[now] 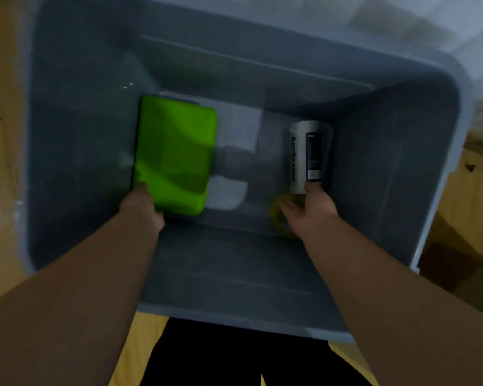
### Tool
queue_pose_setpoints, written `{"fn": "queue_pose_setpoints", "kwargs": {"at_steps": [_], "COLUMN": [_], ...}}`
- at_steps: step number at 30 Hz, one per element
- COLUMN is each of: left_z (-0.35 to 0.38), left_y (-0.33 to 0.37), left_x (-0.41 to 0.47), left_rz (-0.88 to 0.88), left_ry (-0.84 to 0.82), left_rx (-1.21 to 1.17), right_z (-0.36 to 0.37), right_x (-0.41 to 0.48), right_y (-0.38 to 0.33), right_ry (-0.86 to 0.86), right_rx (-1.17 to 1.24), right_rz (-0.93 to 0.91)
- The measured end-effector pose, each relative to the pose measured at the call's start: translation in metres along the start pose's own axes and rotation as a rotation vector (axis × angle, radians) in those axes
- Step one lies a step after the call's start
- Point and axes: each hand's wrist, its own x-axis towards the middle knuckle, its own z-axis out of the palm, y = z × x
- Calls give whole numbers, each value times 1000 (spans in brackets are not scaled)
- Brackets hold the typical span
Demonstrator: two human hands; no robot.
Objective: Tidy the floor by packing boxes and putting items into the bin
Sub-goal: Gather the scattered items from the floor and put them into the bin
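I look straight down into a deep grey plastic bin [388, 168]. Both my arms reach inside it. My left hand [141, 206] grips the near corner of a bright green box [176, 151] that lies on the bin's floor at the left. My right hand [311, 211] is at the near end of a white cylinder [307, 154] with black lettering, its fingers curled round that end. A yellow roll [279, 215] lies under my right hand, mostly hidden by it.
The bin stands on a yellow wooden floor [0, 151]. Brown cardboard [455, 263] lies outside the bin at the right. My dark trousers [234, 358] show below the bin's near rim. Pale reflections mark the bin's floor between the two objects.
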Motion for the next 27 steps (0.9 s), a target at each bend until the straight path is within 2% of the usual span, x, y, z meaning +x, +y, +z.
{"fn": "queue_pose_setpoints", "kwargs": {"at_steps": [2,4,7,9,13,16,23,27], "left_z": [8,17,30,33,18,-10,-114,-206], "left_y": [11,20,44,62,85,91,94,84], "left_x": [-33,-71,-134,-178,-250,-288,-366,-382], "left_rz": [9,21,18,53,149,153,167,170], "left_ry": [-57,-131,-397,-473,-464,-437,-397,-315], "left_rx": [124,150,121,124,156,110,-217,-443], "right_z": [6,12,24,31,40,38,22,6], "right_x": [-27,-59,-112,-148,-221,-269,-381,-429], "right_y": [4,7,8,5,-3,-2,40,99], "right_ry": [-60,-136,-256,-325,-391,-430,-574,-639], "right_rx": [-69,-120,-219,-292,-417,-495,-789,-996], "right_rz": [-20,-24,-24,-35,-68,-81,-136,-124]}}
